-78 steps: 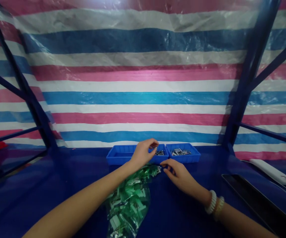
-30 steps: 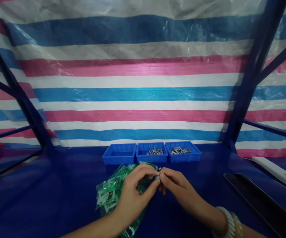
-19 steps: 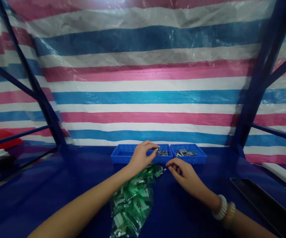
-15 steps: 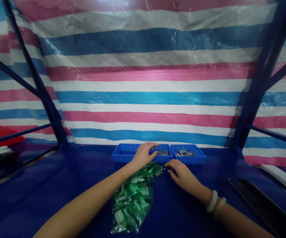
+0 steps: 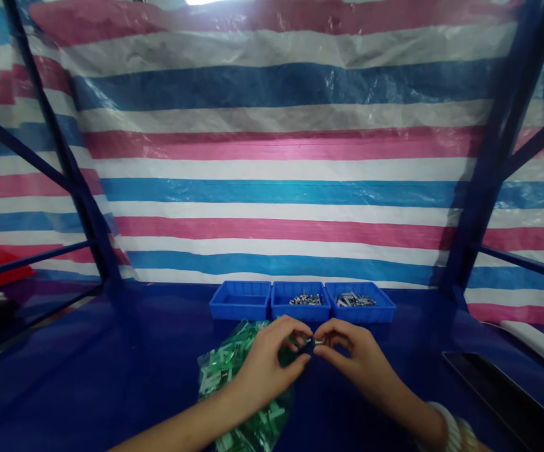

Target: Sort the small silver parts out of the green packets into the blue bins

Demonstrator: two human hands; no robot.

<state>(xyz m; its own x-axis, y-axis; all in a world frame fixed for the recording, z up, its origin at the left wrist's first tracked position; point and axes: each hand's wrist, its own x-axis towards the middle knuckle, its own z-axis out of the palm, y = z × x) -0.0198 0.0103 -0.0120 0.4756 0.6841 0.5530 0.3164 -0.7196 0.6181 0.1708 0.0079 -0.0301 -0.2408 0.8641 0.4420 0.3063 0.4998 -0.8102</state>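
Observation:
In the head view my left hand point(image 5: 274, 355) and my right hand point(image 5: 354, 351) meet fingertip to fingertip above the blue table. Between my right thumb and forefinger sits a small metal piece point(image 5: 318, 342). My left fingers curl around a tiny shiny part point(image 5: 308, 341), too small to name. Partly behind my left hand and forearm lies a clear plastic bag point(image 5: 220, 370) of green and white pieces. Just beyond the hands stand three blue bins. The middle bin point(image 5: 300, 312) holds small metal fittings point(image 5: 306, 299), and the right bin point(image 5: 361, 314) holds longer metal pieces point(image 5: 354, 300).
The left blue bin point(image 5: 240, 312) shows its bare floor. A dark flat device point(image 5: 502, 389) lies on the right, with a white object point(image 5: 538, 344) behind it. Blue frame posts point(image 5: 477, 220) rise at both sides before a striped tarp point(image 5: 291, 191).
My left hand has come back from over the middle bin and met my right hand, which moved slightly nearer. The bins are now uncovered, and the camera's view has shifted slightly.

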